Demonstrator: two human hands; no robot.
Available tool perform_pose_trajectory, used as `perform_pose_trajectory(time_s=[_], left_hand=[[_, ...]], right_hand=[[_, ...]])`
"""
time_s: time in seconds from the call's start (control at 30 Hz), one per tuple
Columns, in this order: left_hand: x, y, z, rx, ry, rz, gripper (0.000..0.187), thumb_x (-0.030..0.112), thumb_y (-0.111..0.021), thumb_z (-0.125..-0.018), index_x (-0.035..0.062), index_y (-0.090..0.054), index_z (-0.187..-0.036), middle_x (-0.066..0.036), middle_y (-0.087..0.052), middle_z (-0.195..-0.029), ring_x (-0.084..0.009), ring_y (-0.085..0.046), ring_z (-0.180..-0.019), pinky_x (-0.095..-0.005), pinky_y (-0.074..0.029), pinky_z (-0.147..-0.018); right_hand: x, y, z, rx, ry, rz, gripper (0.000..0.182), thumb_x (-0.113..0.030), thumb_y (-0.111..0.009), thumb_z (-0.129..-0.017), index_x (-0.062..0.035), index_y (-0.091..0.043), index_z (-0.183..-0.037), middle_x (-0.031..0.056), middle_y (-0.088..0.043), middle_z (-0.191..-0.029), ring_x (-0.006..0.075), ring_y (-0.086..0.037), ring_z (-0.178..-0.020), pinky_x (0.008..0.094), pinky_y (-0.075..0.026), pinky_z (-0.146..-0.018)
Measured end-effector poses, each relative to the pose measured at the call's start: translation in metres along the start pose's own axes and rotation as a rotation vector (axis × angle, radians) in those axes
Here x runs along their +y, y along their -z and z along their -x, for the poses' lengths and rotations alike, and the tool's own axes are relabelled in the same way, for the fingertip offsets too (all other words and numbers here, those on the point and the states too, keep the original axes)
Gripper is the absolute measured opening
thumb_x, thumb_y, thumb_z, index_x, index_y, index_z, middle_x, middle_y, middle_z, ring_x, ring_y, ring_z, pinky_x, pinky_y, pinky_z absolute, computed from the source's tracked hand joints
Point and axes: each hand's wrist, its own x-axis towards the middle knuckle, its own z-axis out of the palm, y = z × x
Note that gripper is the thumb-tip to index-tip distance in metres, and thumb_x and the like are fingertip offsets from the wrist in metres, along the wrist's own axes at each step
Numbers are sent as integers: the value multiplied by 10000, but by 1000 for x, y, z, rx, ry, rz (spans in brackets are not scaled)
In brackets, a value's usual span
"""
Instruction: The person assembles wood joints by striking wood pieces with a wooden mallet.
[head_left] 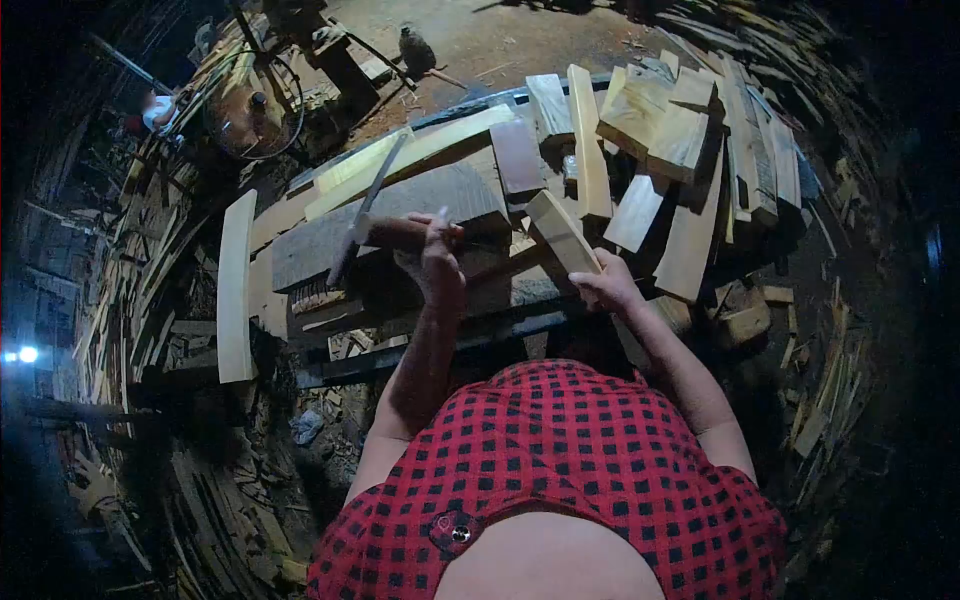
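Observation:
My left hand (437, 262) is closed around the thick wooden handle of an adze (368, 210), whose long, narrow dark metal head crosses the handle's far end. Under it lies a heavy, dark, weathered wood block (430, 200) with a curved top. My right hand (608, 283) grips the near end of a short, flat wooden piece (562, 230). That piece tilts up and to the left, its far end close to the right side of the dark block.
Cut wood blocks (655, 115) and planks (692, 235) are heaped on the right. A pale curved board (237, 290) stands at the left. Wood scraps cover the ground around. A wheel (255, 105) and a person (158, 112) are at the back left.

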Motion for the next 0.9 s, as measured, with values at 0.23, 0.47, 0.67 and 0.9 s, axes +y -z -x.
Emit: perform_pose_trajectory(time_s=[0.23, 0.47, 0.67, 0.9], left_hand=[[23, -17, 0, -150, -145, 22, 164, 34, -660, -715, 63, -503, -752, -12, -520, -643, -104, -552, -578, -239, -465, -556], [10, -26, 8, -350, -116, -235, 180, 92, -682, -722, 60, -505, -724, -5, -515, -672, -97, -551, -601, -244, -452, -579], [6, -30, 10, -335, -135, -259, 166, 119, -681, -743, 71, -523, -734, 11, -523, -644, -67, -512, -585, -229, -421, -571], [-5, -20, 3, -755, -861, -982, 258, 155, -734, -695, 80, -597, -900, -48, -538, -846, -138, -503, -753, -293, -415, -630]], right_hand=[[-20, 6, 5, -59, -108, -152, 328, -196, -707, -714, -25, -510, -912, 48, -550, -678, 138, -553, -497, 277, -468, -419], [-20, 10, 3, -110, -187, -237, 362, -220, -711, -705, -27, -499, -925, 60, -545, -667, 168, -576, -509, 298, -484, -396], [-21, 9, 3, -105, -174, -234, 338, -222, -709, -703, -36, -510, -904, 57, -545, -653, 171, -574, -504, 298, -479, -392], [-13, 7, 6, -1, 153, 39, 296, -162, -713, -694, -21, -548, -895, 17, -538, -639, 110, -537, -519, 231, -436, -449]])
